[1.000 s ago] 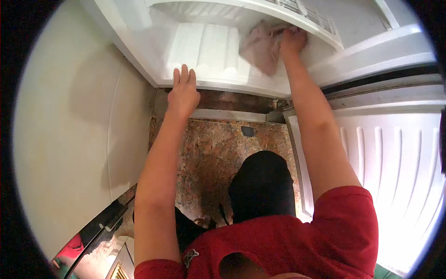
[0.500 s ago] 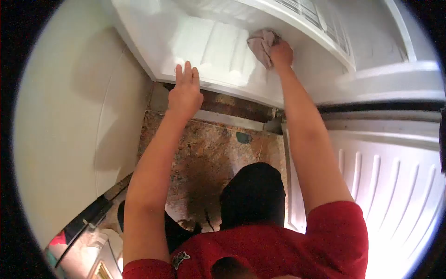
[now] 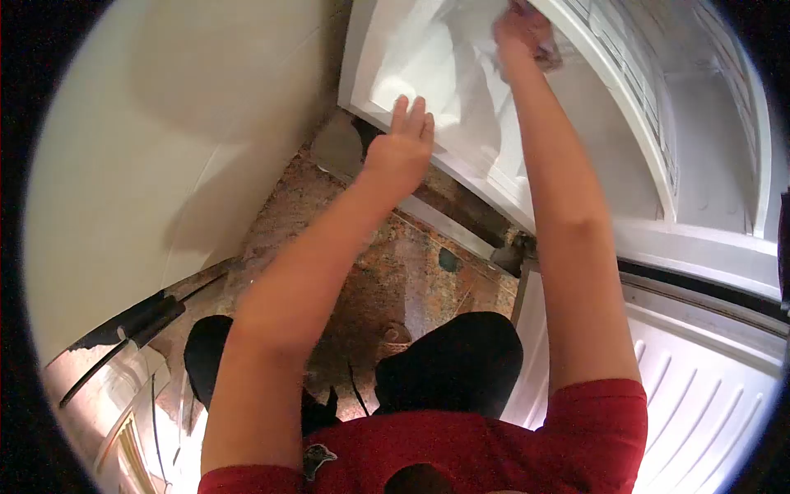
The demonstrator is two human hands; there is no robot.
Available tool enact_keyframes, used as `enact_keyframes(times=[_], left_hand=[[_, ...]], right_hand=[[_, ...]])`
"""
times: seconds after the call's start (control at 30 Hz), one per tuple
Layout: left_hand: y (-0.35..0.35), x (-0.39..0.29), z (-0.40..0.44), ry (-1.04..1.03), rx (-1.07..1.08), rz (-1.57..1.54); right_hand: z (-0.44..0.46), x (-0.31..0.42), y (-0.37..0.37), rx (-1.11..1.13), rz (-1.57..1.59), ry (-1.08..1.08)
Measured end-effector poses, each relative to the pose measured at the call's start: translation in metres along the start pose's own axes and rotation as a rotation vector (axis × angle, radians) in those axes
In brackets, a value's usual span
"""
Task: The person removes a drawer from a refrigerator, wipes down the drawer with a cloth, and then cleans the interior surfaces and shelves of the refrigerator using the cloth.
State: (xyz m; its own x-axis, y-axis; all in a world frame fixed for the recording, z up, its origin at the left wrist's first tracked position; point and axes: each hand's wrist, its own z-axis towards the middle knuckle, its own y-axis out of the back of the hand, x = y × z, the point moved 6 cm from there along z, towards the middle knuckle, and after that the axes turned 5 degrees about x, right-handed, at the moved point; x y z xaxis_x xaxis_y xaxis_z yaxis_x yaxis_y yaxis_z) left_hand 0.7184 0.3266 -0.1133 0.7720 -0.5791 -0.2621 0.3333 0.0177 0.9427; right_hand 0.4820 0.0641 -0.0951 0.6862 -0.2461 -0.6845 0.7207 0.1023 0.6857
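My right hand (image 3: 522, 34) is deep inside a white refrigerator compartment, smeared by motion. It grips a crumpled greyish-pink cloth (image 3: 550, 58), mostly hidden behind the fingers. My left hand (image 3: 401, 148) lies at the front lower edge of the compartment (image 3: 469, 173), fingers stretched out and holding nothing. Under that hand, the smooth white compartment floor (image 3: 424, 74) reflects bright light. A white shelf edge (image 3: 613, 78) curves just above and to the right of my right hand.
The open ribbed white door (image 3: 683, 387) stands at the right. A pale wall or panel (image 3: 164, 165) rises on the left. My dark-clothed knee (image 3: 457, 358) is over the brown patterned floor (image 3: 329, 239). Wire shelving (image 3: 650, 107) shows at upper right.
My view has turned, so the refrigerator appears tilted. My right hand with the cloth has moved farther inward. My left hand still lies by the front edge.
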Motion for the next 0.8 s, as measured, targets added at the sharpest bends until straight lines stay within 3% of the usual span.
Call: enact_keyframes(times=[0.1, 0.2, 0.3, 0.4, 0.5, 0.57, 0.6, 0.67, 0.7, 0.8], left_hand=[[-0.001, 0.001, 0.002, 0.009, 0.015, -0.003], [0.003, 0.003, 0.002, -0.015, 0.071, -0.061], [0.002, 0.001, 0.001, -0.021, 0.041, -0.050], [0.003, 0.000, 0.001, -0.011, 0.092, -0.015], [0.003, 0.000, 0.004, -0.020, 0.103, 0.002], [0.001, 0.000, 0.004, -0.018, 0.129, -0.017], [0.001, 0.000, 0.004, -0.017, 0.145, -0.028], [0.006, 0.000, 0.003, -0.054, 0.110, -0.049], [0.010, -0.001, 0.003, -0.072, 0.093, -0.063], [0.013, -0.002, 0.005, -0.022, 0.174, -0.056]], right_hand=[[0.022, 0.060, 0.047, -0.172, 0.224, 0.008], [-0.052, 0.039, 0.103, -0.462, 0.736, -0.217], [-0.100, 0.028, 0.128, -0.290, 0.986, -0.089], [-0.103, 0.039, 0.112, -0.104, 0.879, 0.039], [-0.087, 0.020, 0.108, -0.240, 1.507, -0.158], [-0.081, 0.008, 0.132, -0.277, 2.186, -0.511], [-0.075, 0.009, 0.155, -0.518, 2.270, -0.363], [-0.082, 0.004, 0.189, -0.293, 2.986, -0.455], [-0.089, 0.001, 0.208, -0.185, 3.303, -0.627], [-0.115, -0.008, 0.228, -0.342, 3.175, -0.298]])
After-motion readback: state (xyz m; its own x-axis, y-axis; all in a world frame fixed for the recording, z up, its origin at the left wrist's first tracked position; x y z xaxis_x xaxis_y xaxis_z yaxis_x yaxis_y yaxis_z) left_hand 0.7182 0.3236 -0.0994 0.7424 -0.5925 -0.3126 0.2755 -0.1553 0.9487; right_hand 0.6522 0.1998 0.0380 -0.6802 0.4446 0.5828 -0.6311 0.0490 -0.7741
